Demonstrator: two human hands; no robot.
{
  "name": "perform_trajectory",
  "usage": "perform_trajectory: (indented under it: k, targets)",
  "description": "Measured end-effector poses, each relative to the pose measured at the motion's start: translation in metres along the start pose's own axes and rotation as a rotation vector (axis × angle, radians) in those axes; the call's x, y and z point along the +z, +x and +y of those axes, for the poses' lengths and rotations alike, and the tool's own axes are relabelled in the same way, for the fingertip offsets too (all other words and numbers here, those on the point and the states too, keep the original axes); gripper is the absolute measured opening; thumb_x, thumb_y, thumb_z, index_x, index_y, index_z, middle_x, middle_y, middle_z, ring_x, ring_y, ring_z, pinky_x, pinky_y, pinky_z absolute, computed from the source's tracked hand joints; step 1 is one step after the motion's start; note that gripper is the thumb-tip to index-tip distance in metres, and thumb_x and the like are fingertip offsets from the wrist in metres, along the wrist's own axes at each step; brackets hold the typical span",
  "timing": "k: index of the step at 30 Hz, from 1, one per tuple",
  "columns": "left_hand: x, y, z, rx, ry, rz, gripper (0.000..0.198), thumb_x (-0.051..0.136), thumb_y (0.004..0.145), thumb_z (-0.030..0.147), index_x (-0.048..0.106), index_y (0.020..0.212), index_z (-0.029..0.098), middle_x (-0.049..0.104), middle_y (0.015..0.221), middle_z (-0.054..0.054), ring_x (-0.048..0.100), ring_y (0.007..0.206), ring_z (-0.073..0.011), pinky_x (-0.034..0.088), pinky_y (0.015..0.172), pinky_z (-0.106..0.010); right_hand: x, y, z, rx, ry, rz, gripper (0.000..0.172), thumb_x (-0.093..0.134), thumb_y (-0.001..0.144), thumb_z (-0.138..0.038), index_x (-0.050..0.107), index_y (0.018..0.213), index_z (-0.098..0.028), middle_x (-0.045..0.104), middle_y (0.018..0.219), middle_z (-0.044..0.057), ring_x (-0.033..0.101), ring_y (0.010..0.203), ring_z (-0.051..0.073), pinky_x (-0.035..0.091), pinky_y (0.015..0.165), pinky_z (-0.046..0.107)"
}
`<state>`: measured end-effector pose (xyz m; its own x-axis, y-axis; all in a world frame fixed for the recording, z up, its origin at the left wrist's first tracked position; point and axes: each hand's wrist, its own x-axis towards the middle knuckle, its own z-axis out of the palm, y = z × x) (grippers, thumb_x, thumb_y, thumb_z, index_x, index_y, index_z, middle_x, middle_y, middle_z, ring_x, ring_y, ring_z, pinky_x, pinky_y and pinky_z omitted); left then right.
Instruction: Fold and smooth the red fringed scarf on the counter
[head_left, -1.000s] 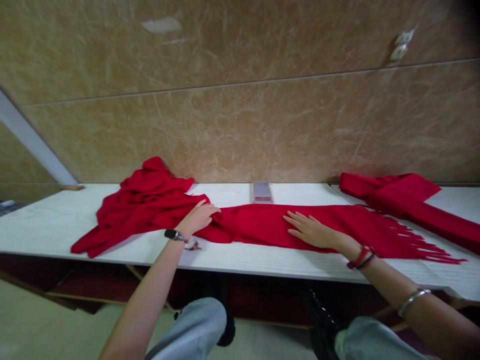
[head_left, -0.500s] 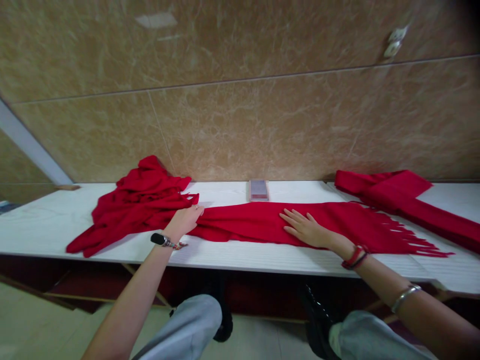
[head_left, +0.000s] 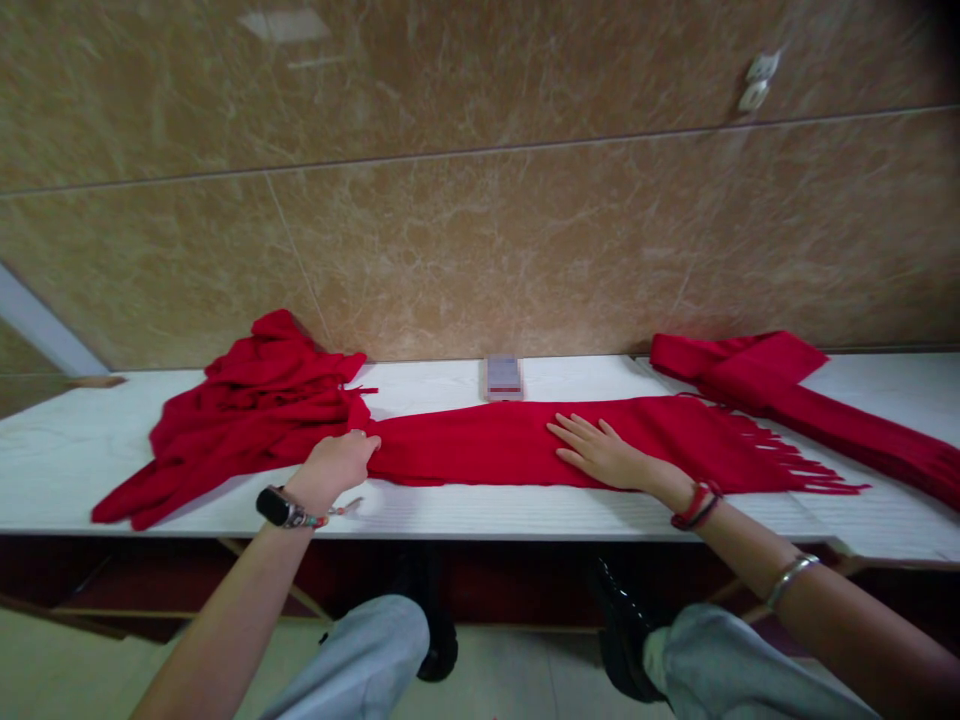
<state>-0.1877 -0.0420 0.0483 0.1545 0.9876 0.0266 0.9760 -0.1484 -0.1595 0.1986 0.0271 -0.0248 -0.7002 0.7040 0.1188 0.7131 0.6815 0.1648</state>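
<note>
A red fringed scarf [head_left: 465, 445] lies stretched lengthwise along the white tabletop [head_left: 450, 512], its fringe pointing right. My left hand [head_left: 337, 465] is closed on the near edge of the scarf, where it meets a crumpled heap of red cloth [head_left: 247, 415]. Whether heap and scarf are one piece I cannot tell. Flat on the scarf, right of its middle, rests my right hand [head_left: 604, 452] with fingers outstretched. A second red scarf [head_left: 787, 395], folded into a narrow strip, lies at the right and reaches the frame's edge.
Behind the scarf, a small grey flat box [head_left: 503, 378] sits near the tiled wall [head_left: 480, 250]. A white socket [head_left: 758, 80] is on the wall. Under the tabletop are dark red shelves [head_left: 150, 575], and my legs [head_left: 375, 650] are at the front.
My left hand has moved left and slightly nearer, and the scarf beside it lies smoother with fewer creases. My right hand stays flat on the cloth. The whole view has shifted a little.
</note>
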Motion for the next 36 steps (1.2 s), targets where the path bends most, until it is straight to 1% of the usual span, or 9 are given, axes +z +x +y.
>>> perform_trajectory:
  k: [5,8,10,14,17,19,24,30,36]
  targets:
    - [-0.018,0.006,0.053,0.282,0.003,0.093,0.03,0.048,0.084,0.024,0.054,0.113,0.021,0.055,0.116,-0.007,0.053,0.103,-0.0205,0.038,0.09,-0.032,-0.004,0.002,-0.001,0.009,0.033,-0.024,0.044,0.02,0.093,-0.036,0.037,0.133,-0.025,0.032,0.141,0.01,0.022,0.13,0.03,0.035,0.09,0.059]
    - [-0.01,0.021,0.093,0.399,-0.114,0.229,0.036,0.039,0.09,0.034,0.046,0.124,0.021,0.042,0.133,-0.007,0.038,0.121,-0.02,0.026,0.102,-0.034,-0.004,0.002,-0.003,0.029,0.047,0.003,0.046,0.02,0.093,-0.037,0.033,0.135,-0.024,0.03,0.142,0.011,0.022,0.13,0.029,0.033,0.092,0.058]
    - [0.002,0.033,0.11,0.402,-0.166,0.229,0.042,0.036,0.091,0.038,0.039,0.13,0.023,0.029,0.142,-0.007,0.024,0.13,-0.022,0.021,0.105,-0.039,-0.004,0.001,-0.004,0.046,0.048,0.014,0.047,0.02,0.093,-0.038,0.03,0.136,-0.022,0.029,0.142,0.012,0.023,0.13,0.029,0.032,0.093,0.057]
    - [0.022,0.049,0.109,0.306,-0.237,-0.025,0.049,0.032,0.091,0.045,0.026,0.137,0.029,0.019,0.146,-0.006,0.012,0.133,-0.0311,0.018,0.1,-0.056,-0.006,-0.003,-0.004,0.028,0.003,0.006,0.046,0.02,0.094,-0.034,0.03,0.136,-0.02,0.029,0.142,0.013,0.022,0.13,0.029,0.034,0.092,0.057]
    - [0.021,0.052,0.097,0.257,-0.229,-0.186,0.052,0.035,0.088,0.049,0.027,0.136,0.031,0.021,0.145,-0.006,0.016,0.131,-0.0338,0.022,0.098,-0.057,-0.008,-0.006,-0.004,-0.047,-0.05,-0.01,0.043,0.02,0.094,-0.03,0.037,0.133,-0.025,0.029,0.143,0.009,0.019,0.131,0.031,0.035,0.089,0.06]
    - [0.012,0.052,0.096,0.253,-0.202,-0.168,0.048,0.04,0.087,0.042,0.036,0.132,0.026,0.031,0.141,-0.009,0.028,0.128,-0.0306,0.029,0.098,-0.048,-0.008,-0.007,-0.004,-0.059,-0.063,-0.009,0.042,0.02,0.094,-0.029,0.04,0.131,-0.027,0.029,0.143,0.007,0.019,0.131,0.033,0.036,0.088,0.061]
    - [-0.009,0.065,0.119,0.236,-0.142,0.162,0.029,0.039,0.086,0.019,0.058,0.108,0.017,0.056,0.111,-0.009,0.052,0.103,-0.0185,0.038,0.092,-0.03,-0.006,-0.004,-0.004,-0.007,-0.017,0.008,0.042,0.022,0.094,-0.032,0.037,0.132,-0.027,0.03,0.142,0.008,0.022,0.13,0.033,0.034,0.089,0.062]
    - [-0.003,0.089,0.136,0.136,-0.158,0.021,0.032,0.041,0.079,0.006,0.062,0.098,0.019,0.062,0.099,-0.008,0.06,0.089,-0.0179,0.045,0.075,-0.026,-0.004,-0.003,-0.003,0.025,-0.003,0.019,0.045,0.023,0.094,-0.036,0.033,0.135,-0.023,0.03,0.142,0.012,0.023,0.13,0.031,0.032,0.093,0.058]
    - [-0.005,0.094,0.138,0.146,-0.212,0.028,0.03,0.042,0.079,0.008,0.063,0.097,0.02,0.063,0.1,-0.007,0.059,0.093,-0.0176,0.044,0.079,-0.025,-0.002,-0.004,-0.004,0.041,-0.004,0.044,0.045,0.024,0.093,-0.038,0.035,0.134,-0.025,0.031,0.141,0.012,0.025,0.129,0.03,0.032,0.093,0.056]
